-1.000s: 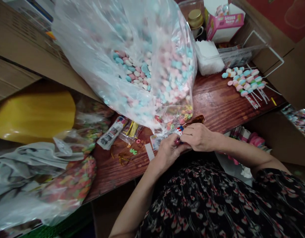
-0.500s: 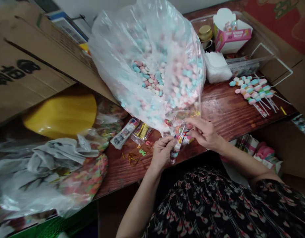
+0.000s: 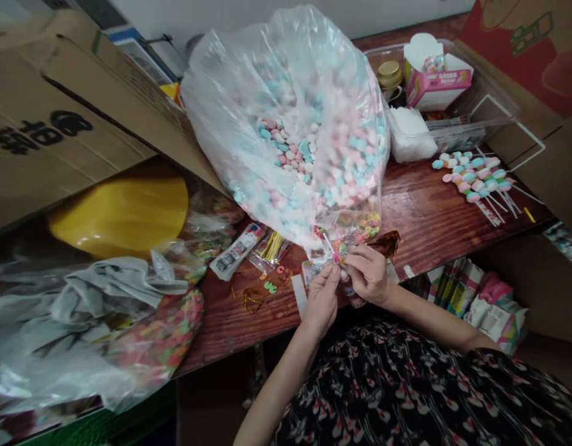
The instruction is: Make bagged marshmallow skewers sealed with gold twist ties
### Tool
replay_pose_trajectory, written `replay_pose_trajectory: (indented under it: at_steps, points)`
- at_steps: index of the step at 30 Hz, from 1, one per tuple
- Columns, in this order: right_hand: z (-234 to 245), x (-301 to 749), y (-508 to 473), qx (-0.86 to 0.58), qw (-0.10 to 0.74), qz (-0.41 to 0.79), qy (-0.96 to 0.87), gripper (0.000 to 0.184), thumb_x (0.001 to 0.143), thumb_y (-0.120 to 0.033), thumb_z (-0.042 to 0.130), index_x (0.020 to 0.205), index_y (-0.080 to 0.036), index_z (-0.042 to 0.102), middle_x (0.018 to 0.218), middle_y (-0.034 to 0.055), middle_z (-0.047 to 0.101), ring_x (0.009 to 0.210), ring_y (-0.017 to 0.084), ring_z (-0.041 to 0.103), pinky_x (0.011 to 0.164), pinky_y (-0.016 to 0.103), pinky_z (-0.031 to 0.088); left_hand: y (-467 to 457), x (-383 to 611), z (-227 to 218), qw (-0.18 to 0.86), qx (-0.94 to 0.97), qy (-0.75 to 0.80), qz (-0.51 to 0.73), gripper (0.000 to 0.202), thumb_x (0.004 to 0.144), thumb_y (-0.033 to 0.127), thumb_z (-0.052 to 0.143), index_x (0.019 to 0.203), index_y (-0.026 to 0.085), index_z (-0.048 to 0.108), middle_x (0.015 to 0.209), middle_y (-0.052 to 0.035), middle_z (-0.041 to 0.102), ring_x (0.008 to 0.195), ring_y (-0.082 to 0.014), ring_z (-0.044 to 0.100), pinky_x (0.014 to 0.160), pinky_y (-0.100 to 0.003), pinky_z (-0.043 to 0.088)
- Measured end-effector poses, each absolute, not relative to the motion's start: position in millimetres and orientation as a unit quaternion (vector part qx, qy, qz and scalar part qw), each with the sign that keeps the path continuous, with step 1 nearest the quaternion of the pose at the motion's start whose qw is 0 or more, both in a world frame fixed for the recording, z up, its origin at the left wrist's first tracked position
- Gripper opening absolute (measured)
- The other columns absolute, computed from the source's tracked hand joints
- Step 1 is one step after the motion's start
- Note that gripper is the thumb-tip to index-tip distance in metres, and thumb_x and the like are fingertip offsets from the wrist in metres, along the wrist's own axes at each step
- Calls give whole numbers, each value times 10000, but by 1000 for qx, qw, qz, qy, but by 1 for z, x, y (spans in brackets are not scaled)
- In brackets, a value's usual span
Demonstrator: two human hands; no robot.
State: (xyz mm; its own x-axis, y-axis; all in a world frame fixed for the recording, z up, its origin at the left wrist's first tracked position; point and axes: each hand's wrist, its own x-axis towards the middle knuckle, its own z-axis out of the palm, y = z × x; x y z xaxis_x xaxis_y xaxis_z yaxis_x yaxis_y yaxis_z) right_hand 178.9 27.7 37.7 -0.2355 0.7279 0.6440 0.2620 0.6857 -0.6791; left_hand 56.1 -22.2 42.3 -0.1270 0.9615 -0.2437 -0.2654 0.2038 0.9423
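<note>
We pinch a thin candy stick point(image 3: 330, 246) in the fingertips point(image 3: 335, 271) of our left hand point(image 3: 320, 301), while our right hand point(image 3: 369, 275) curls closed against the same stick, gripping it from the other side. The stick sits just below the big clear bag of pastel candies point(image 3: 286, 130), over the wooden table point(image 3: 434, 232). Brown crinkled ribbon point(image 3: 386, 243) lies just beside our right hand, gold twist ties point(image 3: 252, 300) lie left, and candy skewers point(image 3: 472, 179) lie well off right.
</note>
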Motion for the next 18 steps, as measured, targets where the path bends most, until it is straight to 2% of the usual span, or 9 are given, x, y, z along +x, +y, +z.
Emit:
replay_pose_trajectory:
  at_steps: [3,7,8,10,13,15,18]
  points:
    - [33,176,28,-333,527,190,-758,146,867,-175,535,919,-204,669,835,49,599,794,168,551,750,335,467,-21,50,41,604,319,514,518,372,793,560,670,828,189,663,712,0,618,696,-135,556,720,-273,481]
    - [42,185,40,-326,490,224,-777,352,873,-207,528,1220,-217,585,1202,123,566,1098,219,552,906,404,470,-14,36,43,683,278,487,468,338,761,492,732,829,169,661,662,17,595,575,-94,521,571,-220,427]
    - [46,191,44,-310,477,206,-796,394,875,-199,520,1266,-232,563,1282,130,538,1157,229,530,932,417,458,-12,33,44,695,270,483,458,332,751,477,745,800,162,653,650,18,589,547,-84,504,537,-208,405]
    - [53,205,53,-256,435,126,-854,408,884,-187,511,1271,-302,572,1353,89,534,1231,241,487,987,451,404,-10,29,49,711,267,474,446,320,745,450,757,753,154,636,626,20,580,510,-70,479,497,-193,375]
    - [62,224,64,-137,325,6,-936,349,926,-238,505,1246,-351,588,1320,10,605,1277,234,448,1043,480,307,-8,26,58,756,291,435,393,309,755,434,745,731,149,631,617,1,605,519,-91,535,541,-221,436]
    - [65,232,68,-76,280,-30,-956,298,950,-275,493,1228,-296,597,1269,17,640,1272,224,450,1041,475,280,-7,25,63,796,312,397,334,321,761,440,733,707,144,620,600,-10,608,530,-120,579,596,-263,483]
    - [68,234,71,-29,264,-44,-963,185,949,-230,488,1049,-222,643,1017,21,694,1164,205,501,1005,469,258,-5,23,68,824,355,364,251,335,787,447,708,697,147,590,601,-6,591,518,-120,574,606,-273,486]
